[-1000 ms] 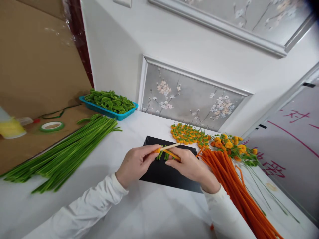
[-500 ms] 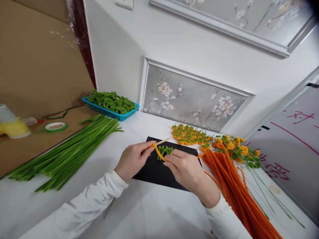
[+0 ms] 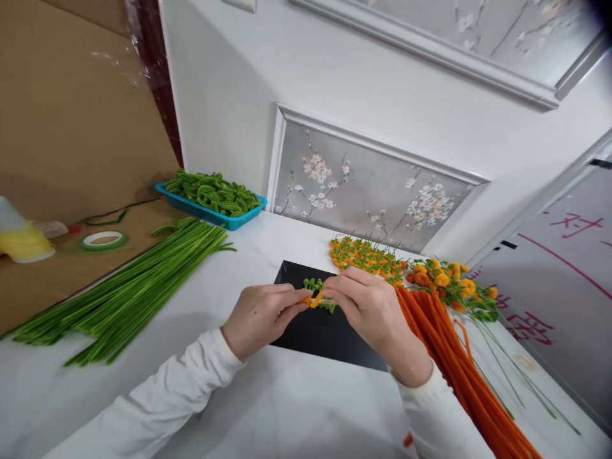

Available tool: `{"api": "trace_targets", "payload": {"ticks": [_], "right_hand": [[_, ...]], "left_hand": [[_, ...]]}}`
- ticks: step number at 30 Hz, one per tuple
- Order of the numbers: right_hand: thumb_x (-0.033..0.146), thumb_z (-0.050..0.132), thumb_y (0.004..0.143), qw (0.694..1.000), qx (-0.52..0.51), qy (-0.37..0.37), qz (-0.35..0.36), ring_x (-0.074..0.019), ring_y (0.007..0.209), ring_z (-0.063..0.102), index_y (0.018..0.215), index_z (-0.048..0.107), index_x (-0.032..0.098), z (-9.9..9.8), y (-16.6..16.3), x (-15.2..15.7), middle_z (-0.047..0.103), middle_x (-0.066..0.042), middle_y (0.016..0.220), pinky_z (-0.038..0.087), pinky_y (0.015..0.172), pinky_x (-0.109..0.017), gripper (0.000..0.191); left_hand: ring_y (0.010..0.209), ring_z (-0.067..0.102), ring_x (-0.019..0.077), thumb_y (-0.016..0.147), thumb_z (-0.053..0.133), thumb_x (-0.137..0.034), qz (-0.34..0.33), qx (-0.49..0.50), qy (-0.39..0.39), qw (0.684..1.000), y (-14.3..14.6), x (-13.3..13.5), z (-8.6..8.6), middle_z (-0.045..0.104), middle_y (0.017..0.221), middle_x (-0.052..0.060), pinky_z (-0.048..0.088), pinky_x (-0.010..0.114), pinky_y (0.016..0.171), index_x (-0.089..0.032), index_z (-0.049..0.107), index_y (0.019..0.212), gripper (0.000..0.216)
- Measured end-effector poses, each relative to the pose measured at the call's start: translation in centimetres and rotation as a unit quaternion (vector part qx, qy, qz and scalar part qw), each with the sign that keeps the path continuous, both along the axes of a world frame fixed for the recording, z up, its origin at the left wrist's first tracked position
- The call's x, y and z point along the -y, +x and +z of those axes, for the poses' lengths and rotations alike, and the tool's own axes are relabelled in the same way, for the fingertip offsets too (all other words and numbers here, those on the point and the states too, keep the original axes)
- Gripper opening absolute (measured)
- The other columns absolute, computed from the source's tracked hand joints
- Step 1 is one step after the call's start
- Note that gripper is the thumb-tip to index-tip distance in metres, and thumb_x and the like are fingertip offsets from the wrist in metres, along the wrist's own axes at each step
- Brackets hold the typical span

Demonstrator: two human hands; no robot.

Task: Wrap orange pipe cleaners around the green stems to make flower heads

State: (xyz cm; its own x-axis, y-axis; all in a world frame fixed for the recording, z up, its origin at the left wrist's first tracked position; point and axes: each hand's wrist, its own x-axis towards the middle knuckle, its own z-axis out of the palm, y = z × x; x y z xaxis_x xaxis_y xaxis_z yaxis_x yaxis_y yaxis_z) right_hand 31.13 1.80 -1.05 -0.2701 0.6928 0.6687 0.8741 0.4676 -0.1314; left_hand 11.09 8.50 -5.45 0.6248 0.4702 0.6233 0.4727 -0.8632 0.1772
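Note:
Over the black board (image 3: 329, 341), my left hand (image 3: 261, 315) pinches a yellow-orange pipe cleaner (image 3: 315, 300) between thumb and fingertips. The fingers of my right hand (image 3: 375, 312) are closed on the same pipe cleaner, a short way to the right. It bends around a thin pale stick (image 3: 329, 301), which mostly hides behind the fingers. Just beneath both hands, small green pipe-cleaner pieces (image 3: 313, 284) lie on the board, partly covered.
Left lie long green pipe cleaners (image 3: 143, 287), green tape (image 3: 104, 240) and a blue tray (image 3: 234, 222) of curled green pieces. Small orange flowers (image 3: 358, 258) sit behind the board. Orange pipe cleaners (image 3: 459, 363) and stemmed flowers (image 3: 442, 280) are at right, by the wall.
My right hand has moved up and slightly right. The pipe cleaner's visible stretch between my hands is shorter, and the stick's free end no longer points up to the right in plain view.

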Motion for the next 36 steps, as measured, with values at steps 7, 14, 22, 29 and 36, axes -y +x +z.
{"api": "trace_targets", "payload": {"ticks": [7,14,22,29,36], "right_hand": [[0.035,0.051,0.092,0.996,-0.060,-0.070,-0.014,-0.0052,0.075,0.055,0.089,0.069,0.022,-0.2,0.6,-0.7,0.061,0.002,0.086,0.036,0.068,-0.017,0.022],[0.039,0.058,0.087,0.977,-0.125,-0.173,-0.005,-0.0046,0.068,0.051,0.077,0.068,0.020,-0.7,1.9,-1.9,0.060,0.002,0.075,0.034,0.064,-0.017,0.024],[0.041,0.048,0.090,0.953,-0.068,-0.292,0.048,-0.0030,0.056,0.034,0.060,0.052,0.008,-1.5,2.5,-1.8,0.046,0.000,0.059,0.022,0.052,-0.018,0.045],[0.040,0.048,0.090,0.897,-0.100,-0.420,0.091,-0.0035,0.058,0.045,0.073,0.062,0.012,-1.9,2.4,-1.0,0.053,0.000,0.063,0.031,0.055,-0.015,0.036],[0.049,0.048,0.090,0.895,-0.267,-0.327,0.142,-0.0042,0.063,0.047,0.114,0.048,0.016,-2.9,0.8,-1.2,0.053,-0.001,0.079,0.038,0.058,-0.014,0.041]], "left_hand": [[0.069,0.060,0.0105,0.093,0.047,-0.033,-0.034,-0.035,-0.010,0.999,0.0,0.5,0.3,0.065,0.081,-0.004,0.036,0.023,0.057,-0.026,0.066,0.102,0.022],[0.068,0.057,0.0097,0.090,0.052,-0.027,-0.088,-0.002,-0.011,0.996,0.3,0.6,0.2,0.064,0.078,-0.004,0.037,0.023,0.059,-0.023,0.064,0.097,0.015],[0.067,0.059,0.0084,0.087,0.056,-0.023,-0.071,0.093,0.005,0.993,0.3,1.1,0.5,0.066,0.082,-0.002,0.042,0.020,0.060,-0.021,0.064,0.106,0.021],[0.076,0.063,0.0073,0.088,0.054,-0.024,-0.056,0.153,-0.122,0.979,0.4,0.7,0.2,0.068,0.092,-0.003,0.047,0.016,0.068,-0.025,0.066,0.109,0.024],[0.071,0.059,0.0092,0.090,0.048,-0.034,-0.087,0.129,-0.285,0.946,0.6,0.5,0.2,0.066,0.083,0.000,0.044,0.017,0.063,-0.018,0.067,0.105,0.029]]}}
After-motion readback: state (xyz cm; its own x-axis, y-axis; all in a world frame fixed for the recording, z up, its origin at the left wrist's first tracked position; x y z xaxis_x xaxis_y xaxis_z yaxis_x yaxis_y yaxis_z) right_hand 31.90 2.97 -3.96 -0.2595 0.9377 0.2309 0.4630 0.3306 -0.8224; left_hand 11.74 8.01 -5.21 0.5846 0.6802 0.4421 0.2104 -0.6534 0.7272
